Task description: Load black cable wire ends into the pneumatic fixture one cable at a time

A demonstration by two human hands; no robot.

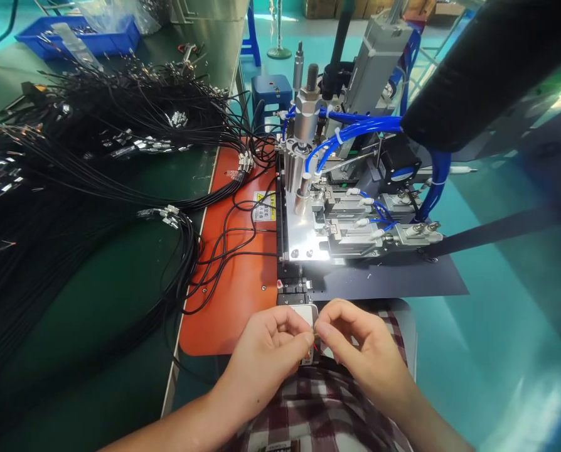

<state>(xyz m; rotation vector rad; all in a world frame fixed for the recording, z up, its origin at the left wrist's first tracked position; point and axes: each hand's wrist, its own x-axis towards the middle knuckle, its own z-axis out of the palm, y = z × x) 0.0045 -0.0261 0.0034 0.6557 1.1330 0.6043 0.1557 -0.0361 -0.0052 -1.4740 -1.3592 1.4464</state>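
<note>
**Small part pinched between two hands at the desk's near edge**

Item: one small part (314, 331), pale metal with a thin red strand; shape too small to tell. It sits between the fingertips of both hands, just off the near edge of the desk (120, 301), above a checked lap.

Left hand (271, 345): fingers curled, thumb and forefinger pinching the part from the left. Right hand (356, 342): likewise curled, pinching it from the right. The two hands nearly touch at the tips.

Just beyond them: one white block (304, 312) at the foot of one machine (351, 213), bright metal, boxy, with several blue hoses (346, 135) looping over it. It stands on one dark sheet (403, 282) overhanging the desk's right side.

Left of the machine: one orange mat (233, 282), smooth, rounded near corner, crossed by a few loose black loops; its near half is bare.

Left half of the desk: black cables (73, 176), thin, metal-tipped, too many to count, heaped to the left edge. A bare green strip lies between heap and mat.

Far left corner: one blue tray (96, 37).
</note>
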